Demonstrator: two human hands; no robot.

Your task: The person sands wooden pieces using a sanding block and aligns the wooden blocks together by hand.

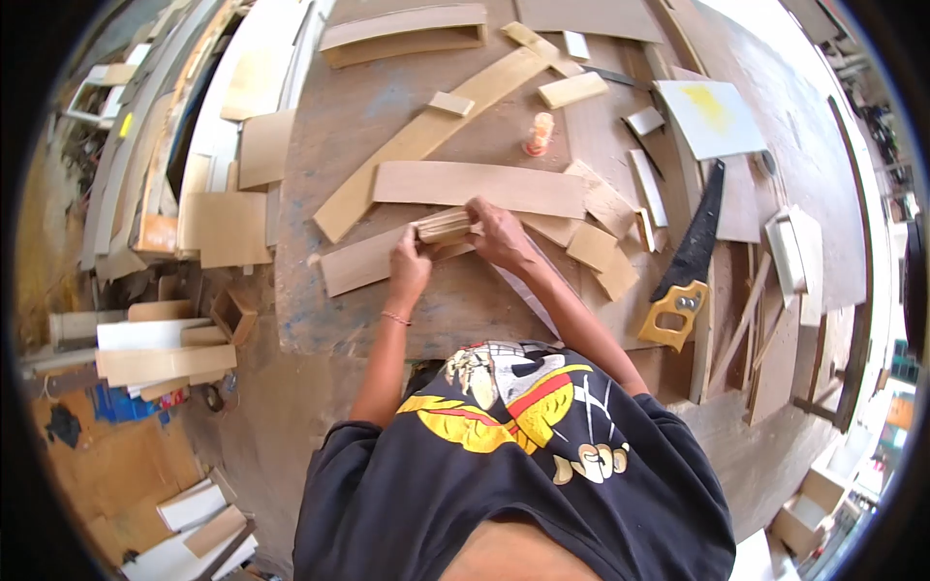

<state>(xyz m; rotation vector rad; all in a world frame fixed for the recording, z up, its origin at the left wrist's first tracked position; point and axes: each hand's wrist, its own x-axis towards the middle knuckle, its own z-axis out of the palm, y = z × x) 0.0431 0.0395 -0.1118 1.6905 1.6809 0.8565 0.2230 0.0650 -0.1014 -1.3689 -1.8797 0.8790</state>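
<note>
Between my two hands is a small stack of short wooden pieces [446, 227], held just above the workbench. My left hand [409, 259] grips its left end, thumb and fingers closed on it. My right hand [499, 235] closes on the right end, some of its fingers hidden behind the wood. A long thin board [475, 186] lies just beyond the stack. Under my hands rests another flat board [363, 263], partly covered. Beyond these, a long plank [426, 140] lies at a slant with a small wood block [451, 104] on it.
A handsaw [690, 261] with a yellow handle lies at the right. An orange-and-white bottle [539, 134] stands past the long board. Several wood offcuts [593, 248] lie right of my hands. A narrow box-like wooden piece [404, 34] sits at the far edge.
</note>
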